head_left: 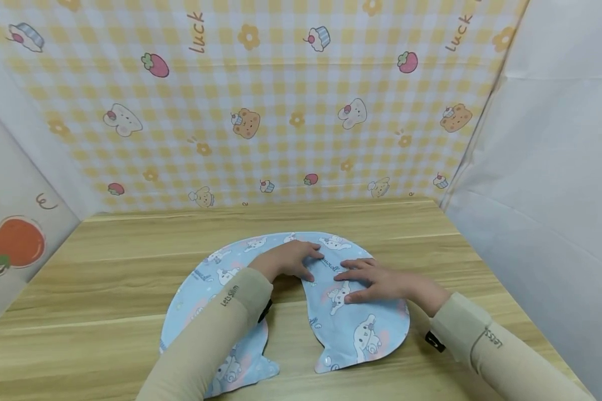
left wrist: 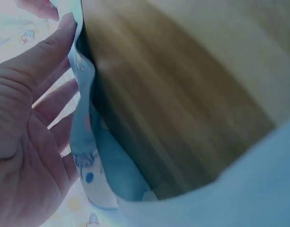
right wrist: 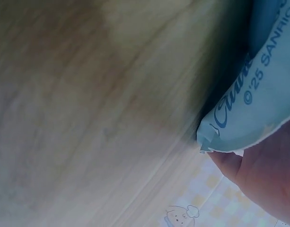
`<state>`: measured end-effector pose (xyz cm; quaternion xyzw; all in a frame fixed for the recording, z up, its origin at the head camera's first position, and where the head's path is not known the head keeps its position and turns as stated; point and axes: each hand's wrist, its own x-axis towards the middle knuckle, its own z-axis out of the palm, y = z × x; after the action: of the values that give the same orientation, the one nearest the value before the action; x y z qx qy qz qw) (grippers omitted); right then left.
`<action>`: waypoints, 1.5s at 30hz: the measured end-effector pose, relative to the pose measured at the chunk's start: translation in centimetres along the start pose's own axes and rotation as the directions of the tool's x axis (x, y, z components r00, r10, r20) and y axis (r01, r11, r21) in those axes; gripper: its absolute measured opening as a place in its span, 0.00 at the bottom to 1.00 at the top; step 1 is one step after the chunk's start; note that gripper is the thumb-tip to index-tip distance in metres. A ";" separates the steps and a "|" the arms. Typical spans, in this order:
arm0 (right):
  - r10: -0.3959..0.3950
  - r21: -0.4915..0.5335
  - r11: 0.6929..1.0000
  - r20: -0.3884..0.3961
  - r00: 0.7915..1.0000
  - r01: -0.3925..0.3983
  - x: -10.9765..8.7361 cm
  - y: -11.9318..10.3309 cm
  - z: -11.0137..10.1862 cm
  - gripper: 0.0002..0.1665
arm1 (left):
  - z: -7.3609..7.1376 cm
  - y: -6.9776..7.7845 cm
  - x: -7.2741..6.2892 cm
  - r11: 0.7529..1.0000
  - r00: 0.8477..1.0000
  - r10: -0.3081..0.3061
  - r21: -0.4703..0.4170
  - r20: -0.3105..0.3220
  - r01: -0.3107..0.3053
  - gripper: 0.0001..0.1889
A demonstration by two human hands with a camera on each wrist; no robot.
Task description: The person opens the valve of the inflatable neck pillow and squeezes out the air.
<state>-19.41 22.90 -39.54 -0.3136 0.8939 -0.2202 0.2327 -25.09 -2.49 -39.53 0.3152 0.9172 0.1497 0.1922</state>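
A light blue U-shaped sheet-like piece [head_left: 366,345] printed with white cartoon dogs lies on the wooden table, its two ends towards me. On its upper middle, near the inner curve, my left hand [head_left: 288,259] rests with fingers spread. My right hand [head_left: 376,282] lies on the right arm of the U, fingers spread and palm down. In the left wrist view, the left thumb [left wrist: 52,45] touches the wavy edge of the blue piece [left wrist: 83,127]. Lettering shows on the blue piece [right wrist: 258,90] in the right wrist view, beside part of the right hand [right wrist: 272,172].
The wooden table [head_left: 80,317] ends at a yellow checked backdrop [head_left: 281,150] with cartoon prints. White cloth walls stand on the right [head_left: 547,167] and left [head_left: 10,167]. My left sleeve [head_left: 205,340] crosses over the left arm of the U.
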 end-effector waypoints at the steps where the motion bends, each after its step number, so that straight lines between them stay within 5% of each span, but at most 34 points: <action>1: -0.003 0.000 1.000 0.001 1.000 0.003 0.0 -0.1 0.0 0.34 | 0.0 -0.2 0.0 1.000 1.000 -0.012 0.002 -0.008 0.012 0.30; 8: -0.031 0.005 1.000 -0.009 0.999 0.031 0.2 -0.2 -0.2 0.34 | -0.2 -1.0 -0.3 0.999 0.999 -0.030 -0.041 -0.010 0.030 0.30; 19: -0.132 -0.097 0.989 -0.179 0.975 0.116 1.8 0.4 -0.9 0.25 | -0.3 -0.7 -0.4 0.999 0.999 -0.034 -0.029 0.014 0.035 0.31; 32: 0.049 -0.098 0.994 -0.087 0.995 -0.057 2.4 0.4 -0.5 0.39 | -0.4 -1.4 -0.6 0.998 0.998 -0.052 -0.018 0.024 0.052 0.36; 36: 0.009 -0.164 0.986 -0.113 0.994 -0.027 2.5 0.2 -0.8 0.39 | -0.5 -1.5 -0.6 0.999 0.999 -0.038 0.005 0.012 0.038 0.33; 45: -0.202 -0.373 0.926 -0.352 0.914 0.061 2.3 0.7 -1.2 0.06 | -0.6 -0.5 0.5 0.991 0.987 0.092 -0.080 -0.132 -0.103 0.18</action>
<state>-22.02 22.15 -39.67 -0.3612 0.9234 -0.1280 -0.0228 -25.98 -2.60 -39.30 0.3409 0.9037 0.2186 0.1387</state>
